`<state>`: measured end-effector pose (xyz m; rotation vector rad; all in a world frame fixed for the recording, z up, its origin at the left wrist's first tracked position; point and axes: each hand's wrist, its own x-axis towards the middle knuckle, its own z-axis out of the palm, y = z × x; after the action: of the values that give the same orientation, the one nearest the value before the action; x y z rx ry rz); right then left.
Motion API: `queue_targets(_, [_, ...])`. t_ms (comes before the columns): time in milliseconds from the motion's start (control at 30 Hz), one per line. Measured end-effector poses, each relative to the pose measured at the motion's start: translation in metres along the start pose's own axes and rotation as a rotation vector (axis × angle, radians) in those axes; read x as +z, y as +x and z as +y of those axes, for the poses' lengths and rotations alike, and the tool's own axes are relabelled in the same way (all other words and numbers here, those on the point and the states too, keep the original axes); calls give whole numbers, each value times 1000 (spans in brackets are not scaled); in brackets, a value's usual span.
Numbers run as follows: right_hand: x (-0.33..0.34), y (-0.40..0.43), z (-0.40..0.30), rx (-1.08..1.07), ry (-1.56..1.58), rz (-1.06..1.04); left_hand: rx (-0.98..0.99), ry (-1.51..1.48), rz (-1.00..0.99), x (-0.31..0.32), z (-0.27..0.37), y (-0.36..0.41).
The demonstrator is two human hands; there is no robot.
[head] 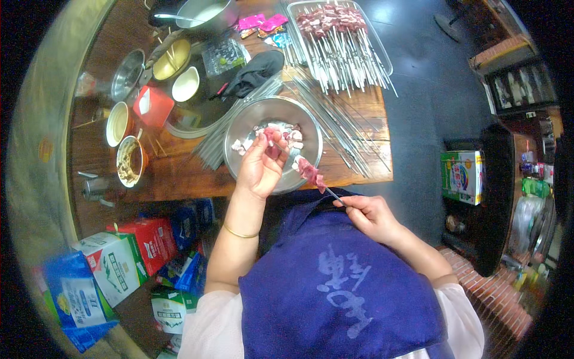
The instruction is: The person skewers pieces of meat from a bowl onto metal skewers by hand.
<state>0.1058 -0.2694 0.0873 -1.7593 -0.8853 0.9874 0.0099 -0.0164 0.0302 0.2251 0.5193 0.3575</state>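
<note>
My left hand is above a steel bowl, its fingers closed on a piece of raw red meat. In my right hand is the lower end of a metal skewer. Several pieces of meat are threaded on it, with a pale, fatty one towards the bowl. The skewer's tip is hidden around my left fingers. More cut meat, red and whitish, lies at the bottom of the bowl.
Bare metal skewers lie right of the bowl, and more to its left. A clear tray holds many loaded skewers at the table's far right corner. Bowls, a black cloth and a pot stand left and behind. Cartons stand below left.
</note>
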Motion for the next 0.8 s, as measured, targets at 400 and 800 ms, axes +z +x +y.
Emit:
queue_targets(400, [-1, -3, 2, -14, -94, 28, 206, 240, -41, 12, -1, -6])
queue_targets(800, [6, -4, -1, -30, -52, 45, 159, 405, -39, 15, -6, -17])
